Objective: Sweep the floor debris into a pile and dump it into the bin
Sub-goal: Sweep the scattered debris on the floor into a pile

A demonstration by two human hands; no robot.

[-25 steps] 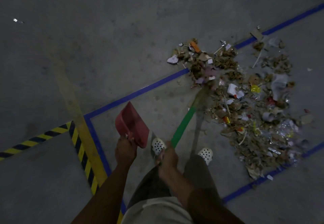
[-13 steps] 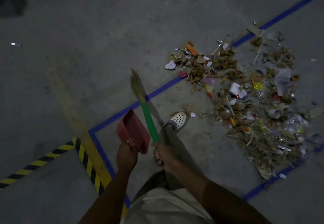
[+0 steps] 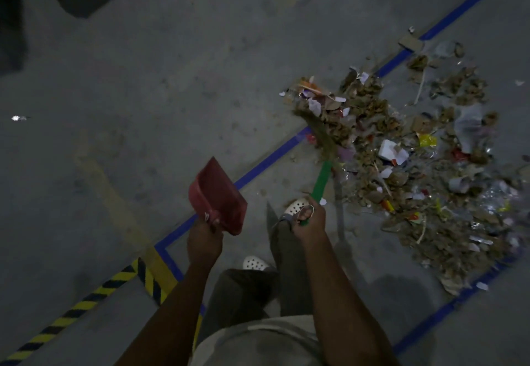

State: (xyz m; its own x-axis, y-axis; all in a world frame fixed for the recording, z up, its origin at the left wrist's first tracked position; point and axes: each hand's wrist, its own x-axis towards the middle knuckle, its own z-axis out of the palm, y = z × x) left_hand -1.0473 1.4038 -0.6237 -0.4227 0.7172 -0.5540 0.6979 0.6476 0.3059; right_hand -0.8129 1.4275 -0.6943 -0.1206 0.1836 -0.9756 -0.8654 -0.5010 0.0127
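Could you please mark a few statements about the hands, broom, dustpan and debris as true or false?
1. The left hand holds the red plastic dustpan. True.
2. The right hand grips a blue broom handle. False: the broom's plastic handle is green.
3. The brown broom bristles meet the scattered paper-and-leaf debris. True.
4. The debris fills the dustpan. False: it lies on the grey concrete floor, across a blue tape line.
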